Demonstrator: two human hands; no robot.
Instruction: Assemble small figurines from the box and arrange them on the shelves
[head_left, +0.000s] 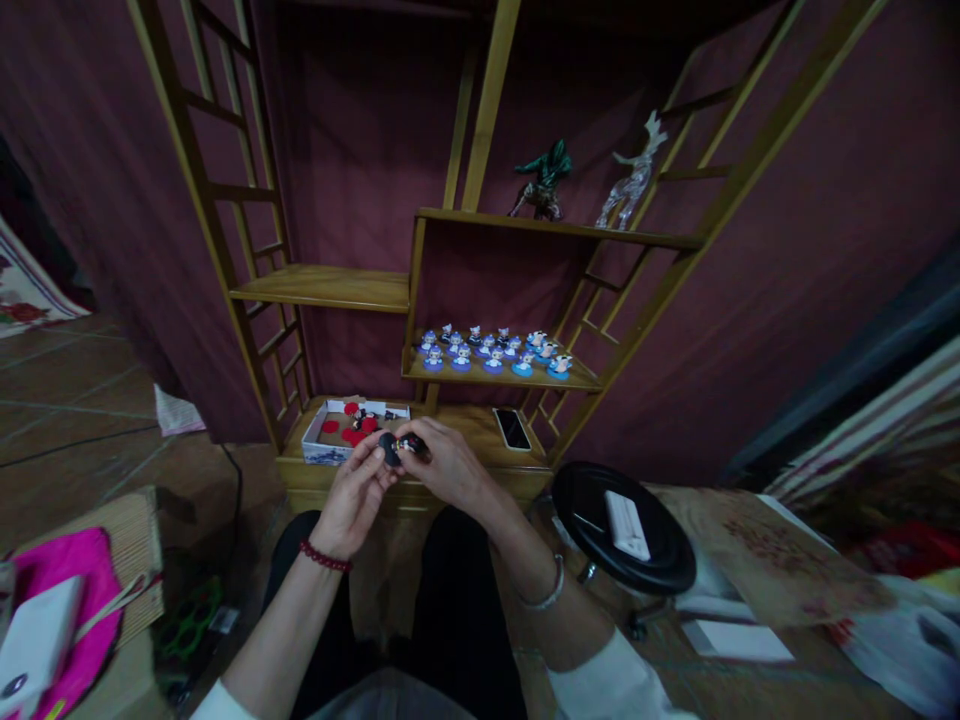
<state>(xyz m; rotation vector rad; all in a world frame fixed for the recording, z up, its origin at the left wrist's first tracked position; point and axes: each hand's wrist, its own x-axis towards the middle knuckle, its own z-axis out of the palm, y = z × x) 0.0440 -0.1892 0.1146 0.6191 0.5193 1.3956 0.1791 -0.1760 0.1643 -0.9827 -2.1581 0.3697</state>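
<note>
Just above the dark-trousered knees (450, 570), a flat, round, blackish disc (388, 449) is pinched by the closed fingers of the left hand (361, 492), whose wrist is ringed by a red bead bracelet (325, 557). Right beside it, a small dark figurine with lighter touches (409, 443) is gripped by the fingers of the right hand (454, 465); disc and figurine are brought up against each other, but whether they are joined cannot be told. Off to the right, a white slab-like object (627, 525) is carried by a round black stool (576, 498). Just beyond the hands, a shallow white box with blue patterning (324, 455) is set on the low yellow-brown wooden shelf (478, 424); red discs (352, 437) and small dark pieces (365, 417) are scattered loose in it, and these seem to be left undone. On the same shelf, a black-screened phone (513, 429) is laid. Higher up, on the middle wooden shelf (585, 381), small pale figurines on purple and blue bases (493, 360) are lined up in rows, with a few darker ones behind; that portion may be judged complete, the held piece being in progress. Farthest off, on the top shelf (480, 219), a dark green crouching statuette (549, 175) and a clear, glassy statuette (634, 182) are placed.
</note>
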